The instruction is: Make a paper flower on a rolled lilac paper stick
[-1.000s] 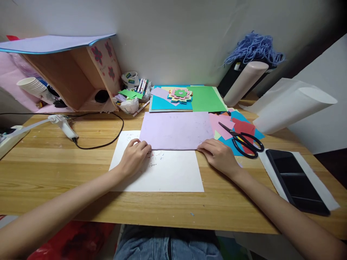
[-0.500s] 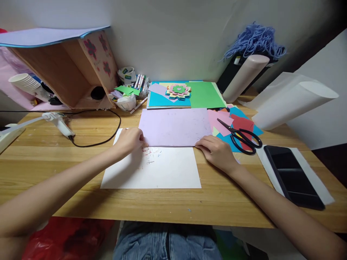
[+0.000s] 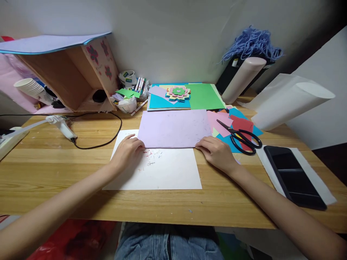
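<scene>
A light purple sheet (image 3: 175,128) lies flat at the middle of the table, its near edge over a white sheet (image 3: 168,171) with red and blue marks. At its near left corner is my left hand (image 3: 128,150), fingers together on the edge. My right hand (image 3: 215,151) pinches the near right corner between thumb and fingers. Behind the purple sheet, a layered paper flower (image 3: 178,92) rests on a stack of coloured paper with a green sheet (image 3: 206,96) on the right.
Black-handled scissors (image 3: 241,138) lie on paper scraps at the right, beside a black phone (image 3: 294,175). A glue gun (image 3: 61,126) with its cable is at the left, before a wooden box (image 3: 54,79). Paper rolls (image 3: 292,103) stand at the back right.
My left hand has shifted slightly left and down, its fingers less curled at the purple sheet's corner. My right hand and the purple sheet have stayed almost in place. The view has tilted slightly.
</scene>
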`<state>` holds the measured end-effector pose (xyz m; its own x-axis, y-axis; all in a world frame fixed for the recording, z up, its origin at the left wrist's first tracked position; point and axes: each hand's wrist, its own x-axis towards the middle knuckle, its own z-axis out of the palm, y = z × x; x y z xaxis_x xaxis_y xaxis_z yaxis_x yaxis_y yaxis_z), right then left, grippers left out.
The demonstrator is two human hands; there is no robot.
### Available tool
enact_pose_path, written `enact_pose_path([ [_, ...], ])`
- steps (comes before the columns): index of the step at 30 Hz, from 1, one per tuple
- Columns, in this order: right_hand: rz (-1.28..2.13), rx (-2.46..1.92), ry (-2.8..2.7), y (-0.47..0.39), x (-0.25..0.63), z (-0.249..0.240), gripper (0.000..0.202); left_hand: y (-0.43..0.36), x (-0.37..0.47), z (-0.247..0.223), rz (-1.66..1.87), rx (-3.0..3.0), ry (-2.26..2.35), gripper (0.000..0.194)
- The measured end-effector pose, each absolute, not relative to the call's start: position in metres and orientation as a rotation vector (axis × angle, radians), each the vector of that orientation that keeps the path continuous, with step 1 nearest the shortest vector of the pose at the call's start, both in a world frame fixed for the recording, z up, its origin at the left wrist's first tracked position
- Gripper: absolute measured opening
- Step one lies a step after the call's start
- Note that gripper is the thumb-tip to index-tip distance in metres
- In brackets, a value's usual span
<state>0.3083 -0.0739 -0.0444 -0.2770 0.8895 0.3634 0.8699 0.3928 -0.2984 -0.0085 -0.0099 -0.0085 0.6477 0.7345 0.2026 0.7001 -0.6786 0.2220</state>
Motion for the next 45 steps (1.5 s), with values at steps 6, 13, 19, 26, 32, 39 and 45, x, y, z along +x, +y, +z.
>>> enact_pose_path([
  [6, 0.071, -1.493, -2.163, -0.074, 0.308, -0.045, 0.020, -0.011, -0.009, -0.014, 0.400, 2.690, 1.324, 0.022],
  [13, 0.076, -1.511, -2.165, -0.075, 0.308, -0.044, 0.020, 0.015, 0.000, 0.010, -0.069, 2.149, 1.608, 0.015],
  [19, 0.067, -1.510, -2.176, -0.075, 0.308, -0.042, 0.020, 0.042, -0.004, 0.012, -0.269, 2.094, 1.645, 0.029],
  [26, 0.080, -1.505, -2.170, -0.074, 0.308, -0.041, 0.020, 0.009, -0.003, 0.004, 0.141, 2.341, 1.550, 0.012],
  [32, 0.110, -1.498, -2.144, -0.074, 0.307, -0.041, 0.019, -0.026, -0.016, -0.019, 0.359, 2.925, 1.189, 0.025],
  [39, 0.111, -1.532, -2.122, -0.074, 0.306, -0.042, 0.018, -0.016, -0.028, -0.022, 0.368, 3.158, 0.990, 0.025],
  [45, 0.169, -1.526, -2.105, -0.072, 0.306, -0.040, 0.017, -0.017, -0.020, -0.018, 0.246, 3.238, 1.041, 0.029],
])
